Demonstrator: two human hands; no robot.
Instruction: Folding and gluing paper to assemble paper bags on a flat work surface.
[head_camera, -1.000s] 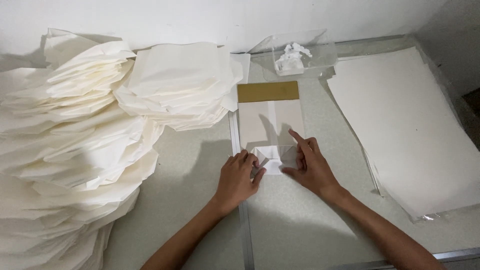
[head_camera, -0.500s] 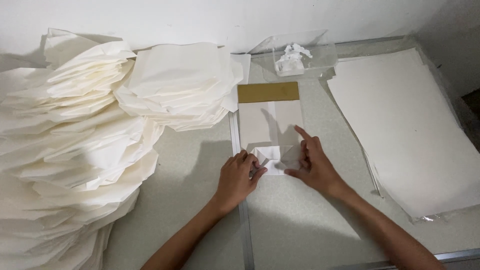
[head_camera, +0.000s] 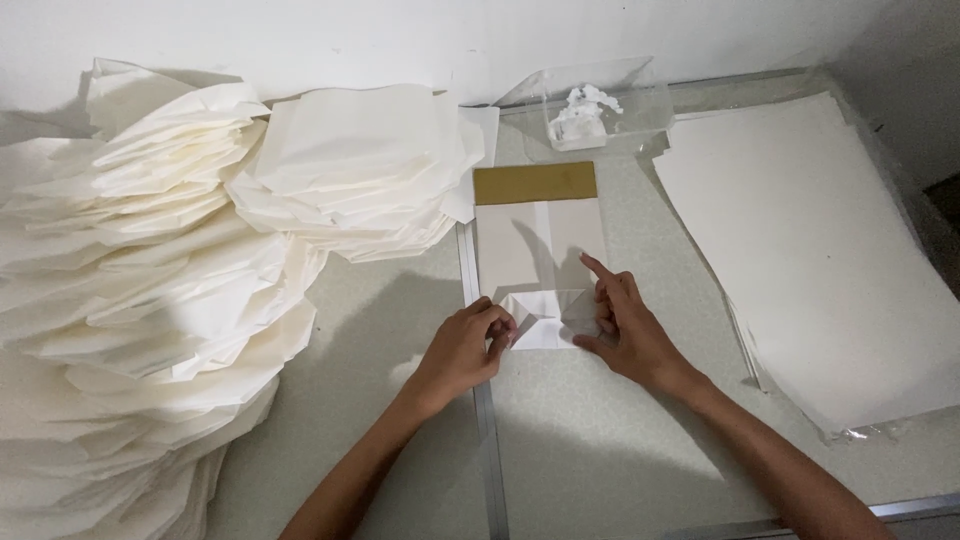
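Note:
A flat white paper bag (head_camera: 540, 250) lies on the table, its far end over a tan card (head_camera: 535, 183). Its near end is folded into a small diamond-shaped bottom (head_camera: 540, 318). My left hand (head_camera: 465, 350) pinches the left corner of that fold with curled fingers. My right hand (head_camera: 625, 325) presses on the fold's right side, the index finger stretched out over the bag.
Large piles of folded white paper bags (head_camera: 130, 310) fill the left side, with another pile (head_camera: 360, 170) at the back. A stack of flat white sheets (head_camera: 820, 250) lies at right. A clear plastic tray (head_camera: 590, 105) with white paste stands at the back. A metal strip (head_camera: 485, 420) runs along the table.
My right hand has shifted slightly, its index finger now pointing farther up the bag. My left hand stays on the fold's left corner.

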